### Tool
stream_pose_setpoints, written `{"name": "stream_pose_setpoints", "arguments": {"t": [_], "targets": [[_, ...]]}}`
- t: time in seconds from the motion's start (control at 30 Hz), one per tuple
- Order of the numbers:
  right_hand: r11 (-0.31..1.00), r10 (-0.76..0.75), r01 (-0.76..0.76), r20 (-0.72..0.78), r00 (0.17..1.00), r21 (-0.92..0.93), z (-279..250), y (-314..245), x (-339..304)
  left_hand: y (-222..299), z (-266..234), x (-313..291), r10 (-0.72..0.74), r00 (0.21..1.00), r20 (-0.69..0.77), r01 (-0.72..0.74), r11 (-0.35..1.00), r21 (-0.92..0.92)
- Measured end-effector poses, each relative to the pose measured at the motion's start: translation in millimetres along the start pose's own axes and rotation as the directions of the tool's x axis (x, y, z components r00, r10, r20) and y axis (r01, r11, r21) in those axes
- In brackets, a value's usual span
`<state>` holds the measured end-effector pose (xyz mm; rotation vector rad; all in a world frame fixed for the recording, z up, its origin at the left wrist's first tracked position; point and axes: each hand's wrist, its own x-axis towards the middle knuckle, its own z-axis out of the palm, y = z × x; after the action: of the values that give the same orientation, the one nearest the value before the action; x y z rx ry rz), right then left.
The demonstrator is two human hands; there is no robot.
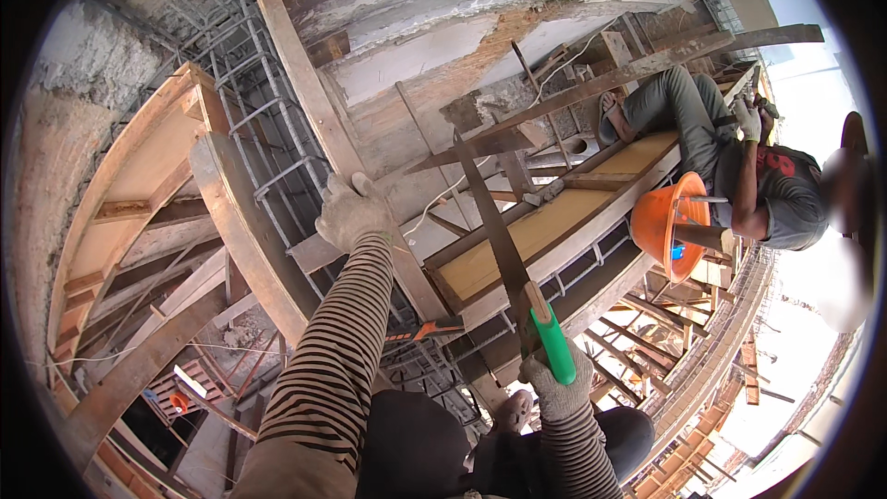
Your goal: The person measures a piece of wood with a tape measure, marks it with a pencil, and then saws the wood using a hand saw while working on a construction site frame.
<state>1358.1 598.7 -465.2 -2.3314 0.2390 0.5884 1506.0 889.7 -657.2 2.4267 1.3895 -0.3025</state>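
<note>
My right hand (560, 386), in a pale knit glove, is closed round the green handle of a handsaw (504, 249). The blade points up and away, its tip next to a tapered wooden board (517, 140). Gloved too, my left hand (354, 211) grips a long wooden plank (300, 83) that runs away from me toward the wall; its fingers bend over the plank and are partly hidden. A tool with an orange and black handle (425, 328) lies by the plank's near end. Whether the saw's teeth touch any wood, I cannot tell.
Steel rebar cages (268, 120) run beside curved wooden formwork (222, 212) at left. A trough-like form (517, 249) stretches to the right. There a co-worker (776, 176) sits beside an orange bucket (661, 226). Open framing (647, 342) shows a drop below.
</note>
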Motion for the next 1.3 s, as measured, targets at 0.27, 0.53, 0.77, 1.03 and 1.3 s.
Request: {"name": "stream_pose_setpoints", "arguments": {"t": [0.27,0.53,0.77,1.03,1.3], "targets": [[0.926,-0.043,0.061,-0.056,0.998,0.373,-8.4,3.2,-45.3,-13.0,5.9,-6.5,0.048,0.97,-0.239,-0.098,0.974,-0.204],[0.763,-0.037,0.091,-0.097,0.995,0.64,-13.6,33.1,-67.6,-70.3,-2.3,-13.4,0.508,0.859,-0.061,-0.512,0.847,-0.144],[0.949,-0.237,0.245,-0.061,0.97,0.198,-9.9,37.6,-74.1,-118.6,-23.0,-4.6,0.48,0.863,0.158,-0.479,0.876,-0.048],[0.826,-0.521,0.544,0.17,0.836,-0.145,4.5,24.7,-56.2,-150.5,-103.6,-90.9,0.648,0.589,0.482,-0.654,0.733,-0.187],[0.569,-0.707,0.797,0.372,0.601,-0.205,50.5,6.6,-1.8,-188.1,-43.2,-154.3,0.638,0.219,0.738,-0.893,0.436,-0.111]]}}
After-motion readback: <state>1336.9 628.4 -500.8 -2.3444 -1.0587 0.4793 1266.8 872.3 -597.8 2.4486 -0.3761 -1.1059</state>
